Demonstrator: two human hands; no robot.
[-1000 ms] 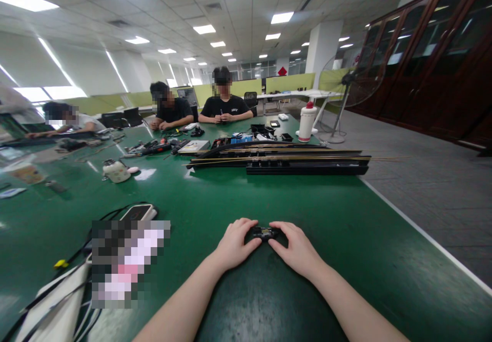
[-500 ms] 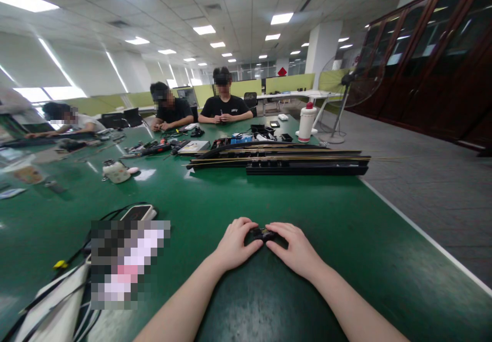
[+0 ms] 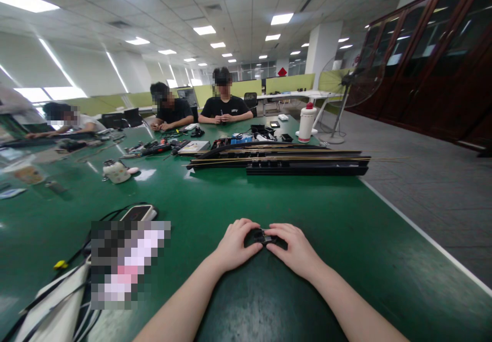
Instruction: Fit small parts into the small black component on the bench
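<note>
Both my hands rest on the green table [image 3: 346, 229] close in front of me. My left hand [image 3: 234, 244] and my right hand [image 3: 294, 249] meet over a small black part [image 3: 263, 237], each with fingers curled and pinching one end of it. The part lies low, at or just above the table top. Most of it is hidden by my fingertips.
A stack of long black rails [image 3: 292, 160] with thin rods lies across the table's middle. A white bottle [image 3: 306, 122] stands behind it. A phone [image 3: 138, 212] and cables sit to my left. Three people sit at the far end. The table's right edge borders grey floor.
My two hands have drawn slightly closer together over the small black part; otherwise they stay in the same spot.
</note>
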